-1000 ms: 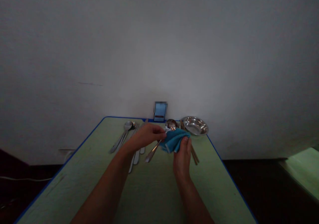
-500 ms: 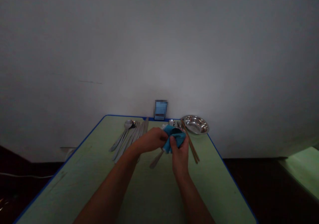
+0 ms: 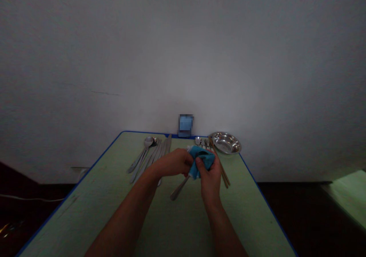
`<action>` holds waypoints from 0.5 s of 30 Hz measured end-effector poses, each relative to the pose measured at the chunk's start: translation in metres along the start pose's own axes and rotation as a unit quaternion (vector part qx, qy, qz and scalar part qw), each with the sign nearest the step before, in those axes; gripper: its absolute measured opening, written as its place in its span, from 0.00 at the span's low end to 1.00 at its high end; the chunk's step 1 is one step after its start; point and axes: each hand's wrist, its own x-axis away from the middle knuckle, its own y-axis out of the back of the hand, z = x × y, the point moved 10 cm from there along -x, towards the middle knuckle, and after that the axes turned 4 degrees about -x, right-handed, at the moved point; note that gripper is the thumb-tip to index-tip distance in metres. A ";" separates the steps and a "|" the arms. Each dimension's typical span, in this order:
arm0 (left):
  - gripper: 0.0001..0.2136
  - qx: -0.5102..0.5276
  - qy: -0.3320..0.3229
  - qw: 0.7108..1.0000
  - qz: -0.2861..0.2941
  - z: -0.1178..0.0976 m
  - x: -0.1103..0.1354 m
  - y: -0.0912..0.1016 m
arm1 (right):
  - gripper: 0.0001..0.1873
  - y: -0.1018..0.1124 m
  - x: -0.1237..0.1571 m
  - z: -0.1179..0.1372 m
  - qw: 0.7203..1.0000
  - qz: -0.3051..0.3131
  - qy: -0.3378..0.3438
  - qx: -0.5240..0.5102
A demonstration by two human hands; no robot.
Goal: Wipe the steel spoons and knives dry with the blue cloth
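Note:
My left hand [image 3: 173, 162] is closed round the shaft of a metal spoon [image 3: 179, 186], whose handle end sticks out below toward me. My right hand [image 3: 209, 176] is closed on a blue cloth [image 3: 201, 158] bunched over the spoon's bowl, which is hidden inside the cloth. Both hands meet above the middle of the green table [image 3: 114, 211].
A row of spoons and other cutlery [image 3: 148, 154] lies at the far left of the table. A steel bowl [image 3: 227, 142] stands at the far right, with wooden chopsticks [image 3: 222, 171] and more cutlery beside it. A small blue object [image 3: 185, 124] leans on the wall.
The cloth has closed over the spoon's bowl, which was bare a second ago. Both hands have shifted slightly toward me, and the spoon handle now points lower.

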 end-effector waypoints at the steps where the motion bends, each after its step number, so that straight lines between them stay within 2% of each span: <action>1: 0.08 0.002 0.003 1.000 0.003 0.000 0.000 0.000 | 0.26 0.001 0.000 -0.001 1.000 -0.003 -0.005 -0.002; 7: 0.07 0.022 0.027 0.999 0.033 0.003 0.004 -0.005 | 0.24 0.004 -0.002 0.004 1.000 -0.008 0.009 0.024; 15: 0.08 0.016 0.015 0.999 0.025 0.003 0.008 0.001 | 0.14 0.009 -0.006 0.019 0.989 0.002 0.095 0.110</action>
